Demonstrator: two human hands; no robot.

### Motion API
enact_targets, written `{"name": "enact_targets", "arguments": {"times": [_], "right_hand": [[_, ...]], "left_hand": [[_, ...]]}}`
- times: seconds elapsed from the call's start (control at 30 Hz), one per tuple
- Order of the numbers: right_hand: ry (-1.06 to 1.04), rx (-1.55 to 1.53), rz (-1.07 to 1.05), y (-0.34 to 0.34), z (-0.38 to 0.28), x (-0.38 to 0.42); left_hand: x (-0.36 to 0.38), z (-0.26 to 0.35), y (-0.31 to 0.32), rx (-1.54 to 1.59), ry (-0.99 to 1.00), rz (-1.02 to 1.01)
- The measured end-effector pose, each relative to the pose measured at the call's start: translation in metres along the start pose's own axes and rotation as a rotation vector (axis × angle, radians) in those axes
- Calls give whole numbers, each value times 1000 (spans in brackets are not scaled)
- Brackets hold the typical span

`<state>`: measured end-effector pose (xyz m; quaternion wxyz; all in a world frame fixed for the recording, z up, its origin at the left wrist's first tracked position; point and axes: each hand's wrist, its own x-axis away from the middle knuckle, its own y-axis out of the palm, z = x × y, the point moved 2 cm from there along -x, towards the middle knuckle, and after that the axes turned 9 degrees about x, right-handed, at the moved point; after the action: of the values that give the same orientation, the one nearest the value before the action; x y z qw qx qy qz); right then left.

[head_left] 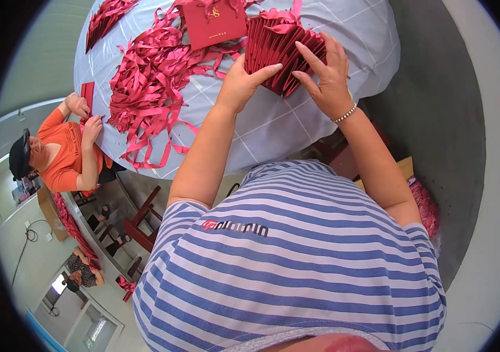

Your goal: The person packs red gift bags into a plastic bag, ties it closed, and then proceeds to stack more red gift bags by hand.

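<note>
A fanned stack of dark red paper gift bags (279, 50) stands near the far right part of the round table, with ribbon at its top. My left hand (241, 85) grips the stack's left side, thumb stretched across the front and the other fingers mostly hidden. On the right side, my right hand (327, 79) holds the stack between thumb and fingers, a beaded bracelet at its wrist. Just left of the stack lies a single red gift bag (215, 26) with gold print and ribbon handles. Loose red ribbons (150, 88) are heaped beside it.
A pale checked cloth covers the table (267, 126). Another red bag stack (106, 20) sits at its far left. At the left edge, a person in an orange shirt (65, 146) handles a red piece. Wooden chairs (141, 220) stand below; another person is farther back.
</note>
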<state>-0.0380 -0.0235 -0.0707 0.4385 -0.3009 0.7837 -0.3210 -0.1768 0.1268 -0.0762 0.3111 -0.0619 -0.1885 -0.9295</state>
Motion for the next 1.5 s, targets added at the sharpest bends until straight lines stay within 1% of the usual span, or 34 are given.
{"name": "enact_targets", "arguments": {"times": [0.13, 0.33, 0.63, 0.83, 1.03, 1.13, 1.23, 1.33, 1.43, 1.5], "right_hand": [[-32, 71, -136, 3, 1, -5], [-42, 52, -134, 5, 4, -4], [-80, 130, -201, 7, 6, -9], [-63, 80, -181, 3, 6, -10], [-152, -1, -142, 6, 13, -7], [-159, -29, -116, 5, 11, -11], [-159, 57, -149, 4, 8, -16], [-153, 89, -180, 4, 5, -20], [-170, 172, -183, 7, 2, -20], [-176, 162, -171, 9, 2, -20]], "left_hand": [[0, -2, 0, 17, 0, -7], [1, 0, 0, 51, -6, -18], [0, 0, 0, 80, 2, 7], [1, -1, 1, 88, 26, 37], [3, 3, 2, 61, 37, 22], [2, 2, 3, 17, 7, 18], [-1, -7, 0, -12, 17, 15], [-2, -11, -1, -116, 34, 2], [-3, -11, 0, -123, 30, -18], [-2, -10, 1, -119, 6, -9]]}}
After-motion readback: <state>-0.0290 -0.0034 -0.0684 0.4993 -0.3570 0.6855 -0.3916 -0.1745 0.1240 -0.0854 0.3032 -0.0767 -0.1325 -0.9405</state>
